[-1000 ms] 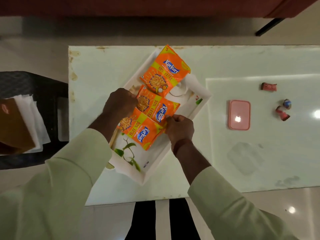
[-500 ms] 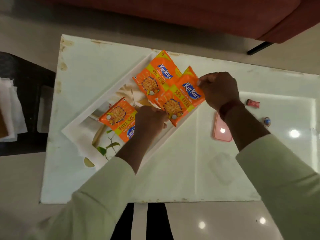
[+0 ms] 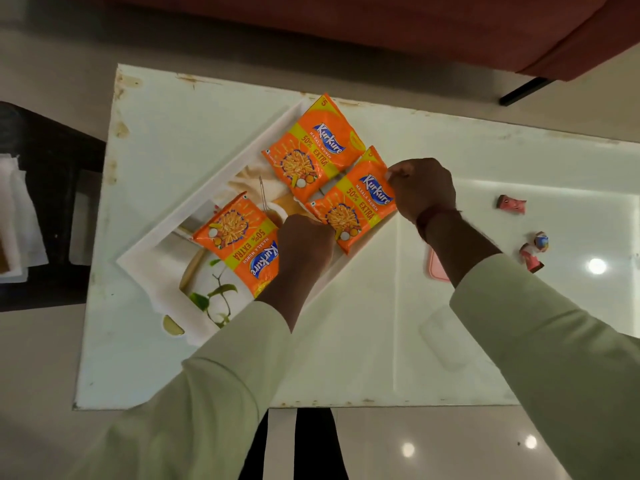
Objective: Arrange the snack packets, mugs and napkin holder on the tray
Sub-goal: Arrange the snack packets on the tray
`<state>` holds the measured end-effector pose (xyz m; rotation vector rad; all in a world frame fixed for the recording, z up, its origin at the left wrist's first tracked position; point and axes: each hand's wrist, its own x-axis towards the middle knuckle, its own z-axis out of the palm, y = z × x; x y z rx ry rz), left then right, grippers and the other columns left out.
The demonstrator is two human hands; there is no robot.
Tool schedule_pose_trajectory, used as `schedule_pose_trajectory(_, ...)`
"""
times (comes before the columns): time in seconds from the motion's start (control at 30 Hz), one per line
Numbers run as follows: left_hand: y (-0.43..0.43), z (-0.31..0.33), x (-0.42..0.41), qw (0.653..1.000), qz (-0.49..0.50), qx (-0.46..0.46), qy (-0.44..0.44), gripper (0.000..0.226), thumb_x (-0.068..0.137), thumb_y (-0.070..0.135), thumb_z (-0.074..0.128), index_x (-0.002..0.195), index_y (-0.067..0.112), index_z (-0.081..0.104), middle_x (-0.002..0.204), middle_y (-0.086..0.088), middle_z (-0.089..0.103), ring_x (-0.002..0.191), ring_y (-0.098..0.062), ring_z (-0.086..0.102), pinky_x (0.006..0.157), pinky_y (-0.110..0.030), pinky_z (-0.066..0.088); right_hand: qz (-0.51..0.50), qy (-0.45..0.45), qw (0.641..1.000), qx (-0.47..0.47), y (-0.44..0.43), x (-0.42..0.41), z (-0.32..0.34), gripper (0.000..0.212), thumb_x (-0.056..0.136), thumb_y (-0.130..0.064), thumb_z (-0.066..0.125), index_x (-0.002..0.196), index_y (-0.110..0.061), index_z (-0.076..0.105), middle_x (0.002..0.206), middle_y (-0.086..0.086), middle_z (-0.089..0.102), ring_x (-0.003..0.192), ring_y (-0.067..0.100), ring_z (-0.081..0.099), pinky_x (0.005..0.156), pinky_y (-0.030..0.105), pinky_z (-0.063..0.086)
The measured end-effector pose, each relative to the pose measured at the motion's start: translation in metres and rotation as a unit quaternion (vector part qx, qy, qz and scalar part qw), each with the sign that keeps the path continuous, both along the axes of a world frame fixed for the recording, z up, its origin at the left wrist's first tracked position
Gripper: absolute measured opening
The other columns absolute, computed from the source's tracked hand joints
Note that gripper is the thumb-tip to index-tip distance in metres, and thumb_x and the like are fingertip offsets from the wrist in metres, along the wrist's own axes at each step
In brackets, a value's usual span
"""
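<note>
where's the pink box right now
In the head view the pink box lies on the table right of the tray, mostly hidden behind the right forearm, with small wrapped candies further right.

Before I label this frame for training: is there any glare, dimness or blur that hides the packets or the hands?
Head view: dim, warm light; ceiling lamps glare off the glossy table at right and the floor below, away from the tray. The held snack packet prints read sharply; left hand and right hand are dark and lack detail. Wide-angle distortion skews the table edges.
</note>
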<state>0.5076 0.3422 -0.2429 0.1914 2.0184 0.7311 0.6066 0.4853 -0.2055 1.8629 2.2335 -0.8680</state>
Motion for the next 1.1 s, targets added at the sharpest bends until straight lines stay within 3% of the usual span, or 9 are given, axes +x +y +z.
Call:
schedule_pose_trajectory(0.13,-0.007,0.005,-0.003,1.000,-0.008,0.015,0.007,0.028,0.090,0.022,0.058,0.095,-0.002,0.071,0.095,-0.020,0.073,0.090,-0.036,0.070,0.081,-0.046,0.058,-0.009,-0.011,0.999,0.029,-0.009,0.000,-0.002,0.043,0.096,-0.039,0.056,0.136,-0.021,0.058,0.133,0.008,0.059,0.124,0.026,0.053,0.102,0.040,0.046)
schedule_pose_trajectory(0.27,-0.034,0.029,-0.021,0.975,-0.052,0.121,0.181,0.030,0.089,0.028,0.056,0.071,0.009,0.072,0.066,-0.004,0.071,0.064,-0.021,0.066,0.069,-0.037,0.053,-0.043,0.067,0.992,0.101,-0.052,-0.003,0.018,0.053,0.091,-0.036,0.064,0.141,-0.020,0.051,0.132,0.009,0.054,0.123,0.027,0.050,0.103,0.038,0.041)
schedule_pose_trajectory(0.37,-0.058,0.039,-0.051,0.941,-0.085,0.132,0.301,0.019,0.087,0.027,0.055,0.079,0.020,0.071,0.070,0.004,0.069,0.066,-0.005,0.062,0.068,-0.023,0.046,-0.140,0.144,0.980,0.015,-0.109,-0.012,0.025,0.040,0.088,-0.038,0.067,0.124,-0.021,0.064,0.113,0.000,0.067,0.107,0.020,0.061,0.086,0.025,0.042)
schedule_pose_trajectory(0.47,-0.080,0.033,-0.086,0.919,-0.138,0.092,0.358,0.017,0.089,0.024,0.057,0.097,0.021,0.072,0.094,-0.001,0.071,0.089,-0.018,0.063,0.082,-0.028,0.045,-0.260,0.195,0.936,-0.136,-0.167,-0.027,0.019,0.039,0.085,-0.038,0.072,0.118,-0.017,0.069,0.098,-0.008,0.069,0.099,0.014,0.066,0.089,0.029,0.048)
schedule_pose_trajectory(0.6,-0.091,0.017,-0.124,0.934,-0.186,0.020,0.305,0.022,0.093,0.022,0.053,0.103,0.020,0.072,0.105,-0.006,0.072,0.103,-0.026,0.063,0.092,-0.035,0.047,-0.395,0.246,0.850,-0.249,-0.215,-0.051,0.000,0.043,0.088,-0.031,0.071,0.125,-0.011,0.064,0.114,0.002,0.071,0.105,0.019,0.065,0.097,0.042,0.052)
schedule_pose_trajectory(0.67,-0.091,0.012,-0.135,0.934,-0.209,0.001,0.288,0.025,0.095,0.022,0.051,0.107,0.019,0.073,0.111,-0.004,0.073,0.107,-0.024,0.064,0.094,-0.034,0.048,-0.414,0.256,0.838,-0.247,-0.224,-0.058,-0.009,0.018,0.090,-0.030,0.069,0.101,-0.018,0.072,0.090,-0.004,0.072,0.083,0.018,0.065,0.079,0.037,0.054)
schedule_pose_trajectory(0.77,-0.088,0.009,-0.143,0.925,-0.231,-0.009,0.302,0.027,0.096,0.027,0.050,0.109,0.021,0.073,0.111,-0.003,0.073,0.103,-0.026,0.065,0.087,-0.035,0.050,-0.412,0.255,0.839,-0.249,-0.224,-0.064,-0.016,0.026,0.093,-0.026,0.064,0.068,-0.018,0.063,0.054,-0.013,0.054,0.050,0.004,0.045,0.057,0.024,0.039)
schedule_pose_trajectory(0.93,-0.088,0.005,-0.148,0.925,-0.251,-0.016,0.284,0.025,0.094,0.030,0.054,0.108,0.023,0.073,0.110,-0.002,0.073,0.102,-0.026,0.066,0.088,-0.040,0.053,-0.388,0.221,0.861,-0.243,-0.212,-0.071,-0.026,0.022,0.096,-0.024,0.060,0.099,-0.008,0.074,0.077,0.000,0.065,0.055,0.003,0.050,0.050,0.015,0.037)
schedule_pose_trajectory(1.1,-0.094,0.003,-0.143,0.941,-0.226,0.001,0.253,0.023,0.092,0.030,0.055,0.094,0.019,0.075,0.091,-0.002,0.075,0.081,-0.020,0.067,0.074,-0.034,0.052,-0.344,0.177,0.900,-0.202,-0.194,-0.068,-0.015,0.018,0.095,-0.026,0.061,0.087,-0.013,0.071,0.096,0.008,0.073,0.076,0.018,0.058,0.065,0.020,0.038)
